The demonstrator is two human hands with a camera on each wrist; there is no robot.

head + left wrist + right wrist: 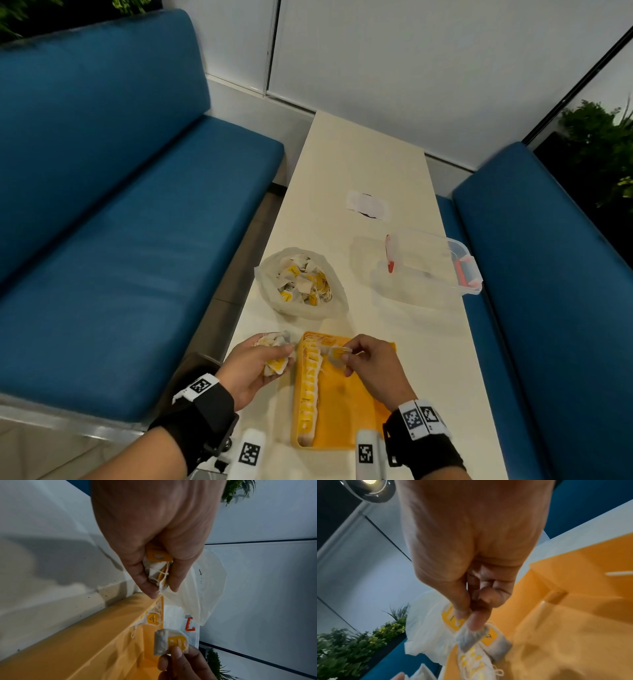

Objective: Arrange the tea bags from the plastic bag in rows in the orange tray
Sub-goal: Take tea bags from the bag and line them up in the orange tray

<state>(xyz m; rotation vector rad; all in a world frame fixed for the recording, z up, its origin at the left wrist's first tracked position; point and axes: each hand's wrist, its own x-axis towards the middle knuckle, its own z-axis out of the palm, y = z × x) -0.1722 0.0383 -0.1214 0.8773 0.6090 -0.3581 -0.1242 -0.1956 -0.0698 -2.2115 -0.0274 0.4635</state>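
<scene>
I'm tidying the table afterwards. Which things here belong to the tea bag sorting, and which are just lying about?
In use:
orange tray
row of tea bags
plastic bag
bunch of tea bags in the left hand
single tea bag in the right hand

Lying about:
clear lidded box
white paper

Surface (421, 346): a long white top sitting between two blue seats.
Orange tray (346, 411): lying near the person, with one row of tea bags (308, 387) lining its left side.
Left hand (253, 368): holding a bunch of tea bags beside the tray.
Right hand (371, 363): pinching one tea bag (337, 354) over the tray.
Plastic bag (301, 284): sitting open behind the tray, holding more tea bags.
Clear box (435, 263): resting to the right.
</scene>
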